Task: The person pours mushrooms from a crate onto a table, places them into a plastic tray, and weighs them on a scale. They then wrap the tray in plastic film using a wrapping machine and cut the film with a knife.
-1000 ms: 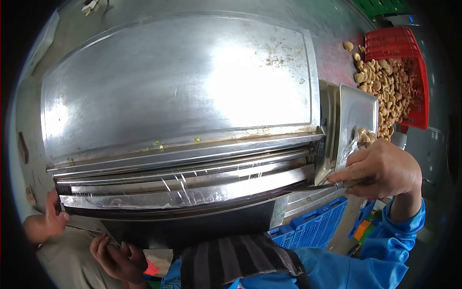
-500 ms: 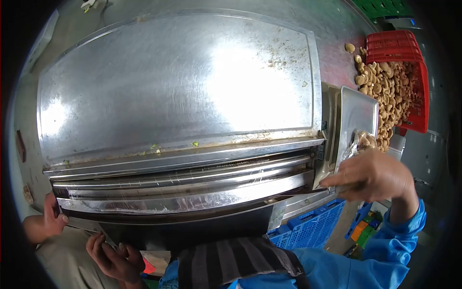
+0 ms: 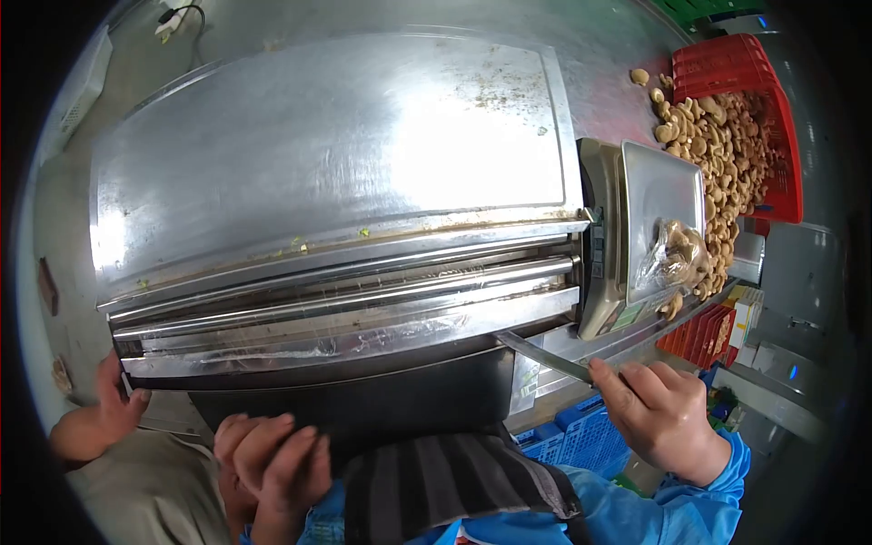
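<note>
My right hand (image 3: 661,420) is closed round one end of a knife (image 3: 545,356), its handle hidden in my fingers. The narrow metal blade points left, its tip at the front edge of a steel wrapping machine (image 3: 363,341). In front of the machine's dark front panel (image 3: 381,400) I hold up my left hand (image 3: 272,459). Its fingers are loosely curled and slightly apart, with nothing visible in them. Clear film (image 3: 318,350) clings to the machine's front bar. A film-wrapped pack of mushrooms (image 3: 681,254) lies on the scale's steel pan (image 3: 663,173).
A co-worker's hand (image 3: 104,418) rests at the machine's left end. Loose mushrooms (image 3: 718,154) spill from a tipped red crate (image 3: 799,173) beside the scale (image 3: 599,182). Blue crates (image 3: 581,436) stand below at right. A black plug (image 3: 173,14) lies at the back left.
My right hand has moved down and left from beside the scale, and the knife blade now shows. My left hand has risen and shifted right. The view has turned slightly.
</note>
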The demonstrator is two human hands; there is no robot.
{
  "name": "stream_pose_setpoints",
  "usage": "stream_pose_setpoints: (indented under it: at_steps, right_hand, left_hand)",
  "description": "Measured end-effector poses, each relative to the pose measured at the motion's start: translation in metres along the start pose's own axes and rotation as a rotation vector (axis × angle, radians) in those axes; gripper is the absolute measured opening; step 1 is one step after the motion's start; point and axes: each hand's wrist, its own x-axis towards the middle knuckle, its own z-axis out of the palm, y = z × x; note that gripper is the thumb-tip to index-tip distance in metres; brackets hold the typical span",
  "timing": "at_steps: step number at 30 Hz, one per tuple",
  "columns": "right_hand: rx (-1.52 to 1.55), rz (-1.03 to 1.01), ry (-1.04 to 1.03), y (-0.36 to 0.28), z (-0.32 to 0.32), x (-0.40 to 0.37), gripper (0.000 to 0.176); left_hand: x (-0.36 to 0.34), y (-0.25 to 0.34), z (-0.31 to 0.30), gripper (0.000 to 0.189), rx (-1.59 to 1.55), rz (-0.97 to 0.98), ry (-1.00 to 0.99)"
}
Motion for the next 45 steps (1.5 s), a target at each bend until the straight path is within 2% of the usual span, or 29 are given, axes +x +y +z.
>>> stream_pose_setpoints:
  at_steps: [3, 9, 12, 18, 28, 34, 38, 42, 45]
  right_hand:
    - [-0.040, 0.008, 0.038, -0.009, 0.005, -0.007, 0.053]
    - [-0.083, 0.100, 0.104, -0.030, 0.028, -0.021, 0.056]
    - [-0.069, 0.088, 0.135, -0.028, 0.027, -0.022, 0.055]
    - [-0.141, -0.021, -0.031, -0.014, -0.010, -0.006, 0.052]
    - [-0.212, -0.184, -0.093, -0.004, -0.033, 0.003, 0.045]
    - [-0.310, -0.151, -0.070, -0.015, -0.015, -0.010, 0.048]
    - [-0.222, -0.104, -0.007, -0.012, -0.001, -0.018, 0.050]
    - [-0.195, -0.130, -0.062, -0.004, -0.018, -0.013, 0.049]
    - [-0.183, -0.124, -0.101, 0.001, -0.033, -0.010, 0.046]
  left_hand:
    - [0.026, 0.009, 0.013, 0.020, 0.000, 0.093, 0.004]
    - [0.036, 0.021, 0.021, 0.017, -0.043, 0.151, 0.023]
    - [0.045, 0.029, 0.024, 0.017, -0.024, 0.170, -0.044]
    - [0.049, 0.030, 0.033, 0.020, -0.040, 0.205, -0.031]
    - [0.064, 0.049, 0.053, 0.021, -0.060, 0.267, -0.055]
    - [0.072, 0.061, 0.059, 0.018, -0.062, 0.273, -0.108]
    - [0.073, 0.065, 0.064, 0.019, -0.047, 0.308, -0.127]
    - [0.077, 0.066, 0.070, 0.013, -0.033, 0.353, -0.031]
    - [0.076, 0.068, 0.072, 0.011, -0.024, 0.331, -0.042]
